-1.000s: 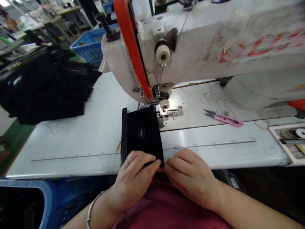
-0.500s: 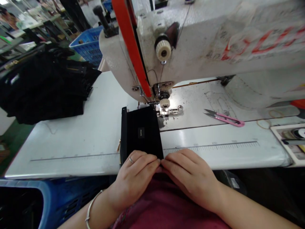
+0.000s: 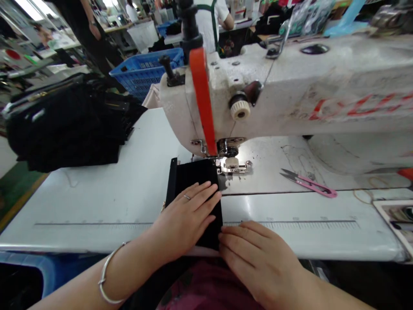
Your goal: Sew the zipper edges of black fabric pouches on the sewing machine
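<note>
The black pouch is laid flat on the table, its far right corner set by the foot of the sewing machine, at one o'clock. It is covered by the left hand, palm down, fingers slightly spread. At four o'clock its edge is met by the right hand, fingers bent; whether cloth is pinched cannot be told. Apparently the right edge is being lined up for stitching; straight, even guiding seems called for next.

Left hand: palm down, extended, fingers slightly spread, pointing forward-right. Right hand: fingers together, bent, directed leftward. Forearms angled inward.
</note>
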Demonstrator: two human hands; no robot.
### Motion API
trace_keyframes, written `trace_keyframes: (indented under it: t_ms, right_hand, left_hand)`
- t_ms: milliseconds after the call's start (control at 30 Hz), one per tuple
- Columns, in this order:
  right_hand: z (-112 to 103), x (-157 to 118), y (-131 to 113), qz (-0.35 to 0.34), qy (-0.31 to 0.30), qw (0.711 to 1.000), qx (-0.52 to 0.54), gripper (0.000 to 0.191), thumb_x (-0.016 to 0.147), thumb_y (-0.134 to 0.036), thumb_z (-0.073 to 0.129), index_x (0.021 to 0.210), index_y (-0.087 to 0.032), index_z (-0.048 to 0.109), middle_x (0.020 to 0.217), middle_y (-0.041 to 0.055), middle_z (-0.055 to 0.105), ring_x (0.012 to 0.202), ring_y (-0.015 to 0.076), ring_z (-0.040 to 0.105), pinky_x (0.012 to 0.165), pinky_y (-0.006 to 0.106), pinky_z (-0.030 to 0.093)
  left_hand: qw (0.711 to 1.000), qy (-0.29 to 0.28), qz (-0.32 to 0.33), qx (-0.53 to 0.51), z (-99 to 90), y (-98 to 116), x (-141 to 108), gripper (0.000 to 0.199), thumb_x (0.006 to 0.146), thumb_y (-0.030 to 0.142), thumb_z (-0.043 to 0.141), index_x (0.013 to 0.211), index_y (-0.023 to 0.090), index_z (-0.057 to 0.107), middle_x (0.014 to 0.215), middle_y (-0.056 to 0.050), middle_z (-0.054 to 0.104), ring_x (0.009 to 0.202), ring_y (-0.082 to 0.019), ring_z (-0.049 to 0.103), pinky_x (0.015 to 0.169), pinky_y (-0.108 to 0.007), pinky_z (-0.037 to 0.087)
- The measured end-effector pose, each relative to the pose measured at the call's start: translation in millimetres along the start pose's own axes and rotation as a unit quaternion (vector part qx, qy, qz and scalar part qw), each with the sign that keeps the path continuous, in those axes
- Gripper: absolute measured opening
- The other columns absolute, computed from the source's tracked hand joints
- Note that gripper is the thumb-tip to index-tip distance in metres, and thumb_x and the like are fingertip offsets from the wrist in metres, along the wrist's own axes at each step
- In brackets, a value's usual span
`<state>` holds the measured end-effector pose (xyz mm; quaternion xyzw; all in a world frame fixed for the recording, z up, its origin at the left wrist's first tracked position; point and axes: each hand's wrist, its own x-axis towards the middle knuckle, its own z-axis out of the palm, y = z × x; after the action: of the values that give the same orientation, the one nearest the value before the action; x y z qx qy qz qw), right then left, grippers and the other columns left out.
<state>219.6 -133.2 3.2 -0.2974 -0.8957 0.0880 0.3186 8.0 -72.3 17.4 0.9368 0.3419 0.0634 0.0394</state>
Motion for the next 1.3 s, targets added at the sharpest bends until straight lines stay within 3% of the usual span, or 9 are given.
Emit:
trace_keyframes:
  t_ms: [200, 400, 567, 1067, 1300]
  right_hand:
    - [4.8, 4.3, 7.6, 0.008, -0.010, 1.000, -0.013, 0.028, 0.094, -0.010, 0.041, 0.100, -0.013, 0.068, 0.101, 0.0085, 0.071, 0.098, 0.0185, 0.065, 0.083, 0.031, 0.053]
    - [6.1, 12.2, 17.9, 0.021, -0.011, 1.000, -0.002, 0.027, 0.097, -0.015, 0.041, 0.099, -0.014, 0.067, 0.102, 0.0079, 0.071, 0.096, 0.0193, 0.064, 0.081, 0.033, 0.054]
    - [5.7, 17.2, 28.7, 0.024, -0.020, 0.999, -0.012, 0.023, 0.094, -0.011, 0.046, 0.105, -0.012, 0.066, 0.110, 0.0082, 0.069, 0.096, 0.0201, 0.063, 0.083, 0.035, 0.054]
    - [2.1, 44.9, 56.2, 0.056, -0.064, 0.996, -0.040, 0.018, 0.090, -0.014, 0.056, 0.103, -0.013, 0.068, 0.104, 0.0069, 0.070, 0.092, 0.0226, 0.065, 0.083, 0.041, 0.058]
    - [8.4, 51.0, 69.7, 0.071, -0.058, 0.993, -0.068, 0.023, 0.087, -0.019, 0.058, 0.107, -0.011, 0.067, 0.113, 0.0102, 0.068, 0.102, 0.0265, 0.063, 0.089, 0.043, 0.055]
  left_hand:
    - [1.000, 0.006, 0.017, 0.021, -2.2, -4.5, 4.7, 0.042, 0.098, 0.022, 0.045, 0.139, 0.012, 0.045, 0.146, -0.013, 0.046, 0.138, -0.026, 0.039, 0.113, -0.048, 0.039]
    - [0.992, 0.060, 0.103, -0.048, -7.6, -4.6, -9.2, 0.027, 0.094, 0.017, 0.051, 0.119, 0.009, 0.060, 0.121, -0.011, 0.067, 0.117, -0.022, 0.059, 0.105, -0.038, 0.050]
    - [0.983, 0.078, 0.139, -0.088, -4.9, -14.0, -14.1, 0.026, 0.095, 0.008, 0.047, 0.117, 0.010, 0.061, 0.115, -0.009, 0.069, 0.112, -0.020, 0.061, 0.103, -0.036, 0.052]
    - [0.978, 0.120, 0.170, -0.023, 4.9, -53.7, 23.0, 0.022, 0.097, 0.013, 0.045, 0.107, 0.013, 0.064, 0.110, -0.005, 0.072, 0.106, -0.015, 0.065, 0.099, -0.031, 0.053]
    - [0.979, 0.112, 0.170, 0.024, 11.5, -73.4, 38.4, 0.025, 0.097, 0.013, 0.044, 0.111, 0.016, 0.064, 0.111, -0.004, 0.072, 0.106, -0.016, 0.066, 0.098, -0.032, 0.054]
